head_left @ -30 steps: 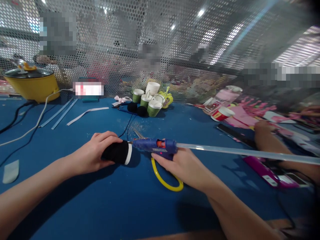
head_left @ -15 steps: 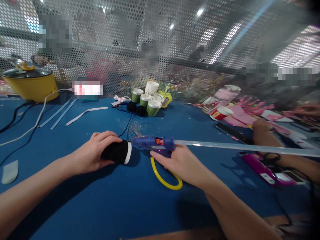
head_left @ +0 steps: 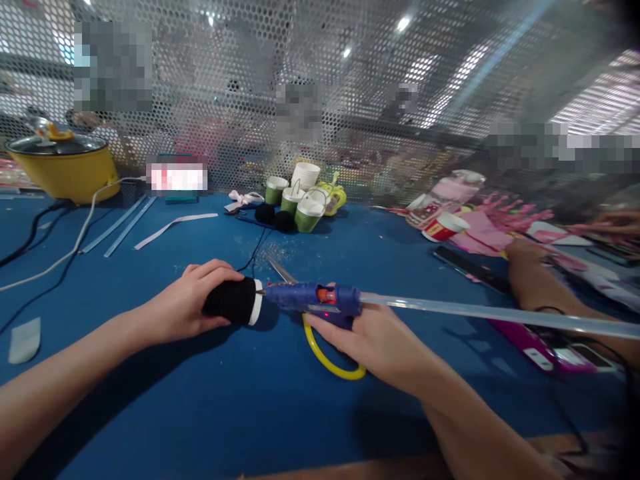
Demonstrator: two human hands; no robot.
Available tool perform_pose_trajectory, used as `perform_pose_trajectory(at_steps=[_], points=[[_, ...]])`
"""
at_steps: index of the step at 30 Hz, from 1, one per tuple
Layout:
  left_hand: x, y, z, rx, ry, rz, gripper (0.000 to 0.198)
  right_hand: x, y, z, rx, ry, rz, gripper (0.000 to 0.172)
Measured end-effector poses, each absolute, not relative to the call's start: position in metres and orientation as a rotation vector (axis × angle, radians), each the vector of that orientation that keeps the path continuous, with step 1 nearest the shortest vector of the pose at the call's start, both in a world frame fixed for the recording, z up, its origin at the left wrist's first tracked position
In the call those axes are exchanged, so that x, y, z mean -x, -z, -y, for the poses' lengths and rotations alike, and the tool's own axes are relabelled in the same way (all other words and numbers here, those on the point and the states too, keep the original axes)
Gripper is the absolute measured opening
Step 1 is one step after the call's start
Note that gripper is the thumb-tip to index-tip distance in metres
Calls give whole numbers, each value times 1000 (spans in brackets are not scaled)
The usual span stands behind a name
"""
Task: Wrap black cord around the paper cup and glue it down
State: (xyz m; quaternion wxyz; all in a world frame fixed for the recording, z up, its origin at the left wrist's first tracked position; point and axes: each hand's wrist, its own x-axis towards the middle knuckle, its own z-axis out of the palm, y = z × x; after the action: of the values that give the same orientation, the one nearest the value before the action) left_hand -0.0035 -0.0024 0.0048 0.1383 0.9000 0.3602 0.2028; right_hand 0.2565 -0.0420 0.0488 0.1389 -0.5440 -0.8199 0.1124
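Note:
My left hand (head_left: 195, 303) is wrapped round a paper cup (head_left: 235, 302) that lies on its side, covered in black yarn with a white rim facing right. A strand of black yarn (head_left: 255, 253) runs from it toward two black yarn balls (head_left: 274, 217). In my right hand (head_left: 370, 333) is a blue glue gun (head_left: 313, 297), its nozzle at the cup's white rim; a small red light glows on its side. A long clear glue stick (head_left: 475, 311) sticks out of the gun's back. Under the gun lie scissors with yellow handles (head_left: 333, 367), partly hidden.
Green-wrapped paper cups (head_left: 307, 217) stand at the back beside a yellow item (head_left: 336, 197). A yellow electric pot (head_left: 65, 173) with cables is far left, near pale strips (head_left: 130, 227). At right are a red-and-white cup (head_left: 445, 227), a purple power strip (head_left: 530, 350) and another person's arm (head_left: 540, 273).
My right hand has shifted the glue gun slightly right and down, with its nozzle still at the cup's rim. My left hand and the cup have barely moved.

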Motion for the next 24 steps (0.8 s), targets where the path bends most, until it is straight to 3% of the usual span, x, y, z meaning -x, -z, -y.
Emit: perform_pose_trajectory(at_steps=[24], points=[[6,-3,-1,-2422,-591,-1179,47,-255,-48,53,1380,-406,2346,9]])
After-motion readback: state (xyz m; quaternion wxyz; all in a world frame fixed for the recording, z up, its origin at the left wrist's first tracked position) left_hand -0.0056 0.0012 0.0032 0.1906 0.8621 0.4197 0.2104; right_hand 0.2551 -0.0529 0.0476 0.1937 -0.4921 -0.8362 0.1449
